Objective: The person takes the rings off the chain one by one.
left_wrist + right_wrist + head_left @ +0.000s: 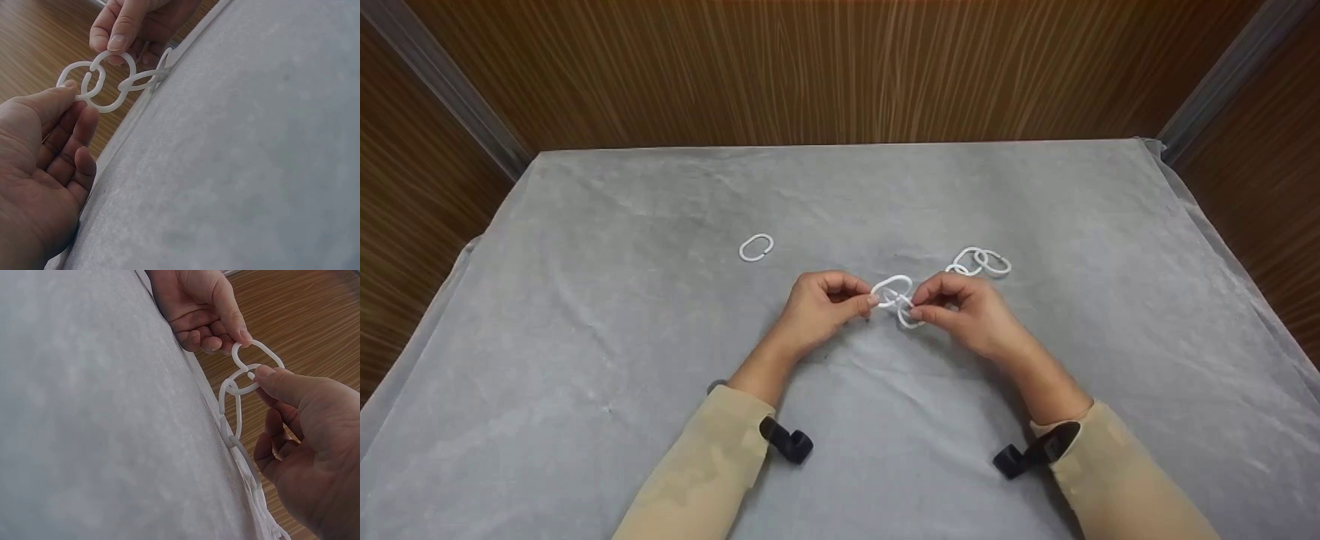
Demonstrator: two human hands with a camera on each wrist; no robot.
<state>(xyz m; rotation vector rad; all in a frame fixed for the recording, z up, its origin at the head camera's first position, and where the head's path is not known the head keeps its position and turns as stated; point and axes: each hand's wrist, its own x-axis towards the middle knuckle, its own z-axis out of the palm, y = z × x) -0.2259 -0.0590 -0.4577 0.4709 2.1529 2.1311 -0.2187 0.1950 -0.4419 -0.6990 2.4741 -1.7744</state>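
Note:
My left hand pinches a white plastic oval link between thumb and fingers, just above the cloth at mid table. Opposite it, my right hand pinches a second white link at its edge. In both wrist views the two links cross and look hooked through each other; whether the gap is fully passed I cannot tell. From the right hand's link a chain of several more links hangs down and trails onto the cloth. Its far links lie behind the right hand, partly hidden by it.
A single loose white link with a small gap lies on the grey cloth, beyond the left hand and to its left. Wood-grain panels stand behind the table and at both sides. Black straps with small cameras sit on both sleeves.

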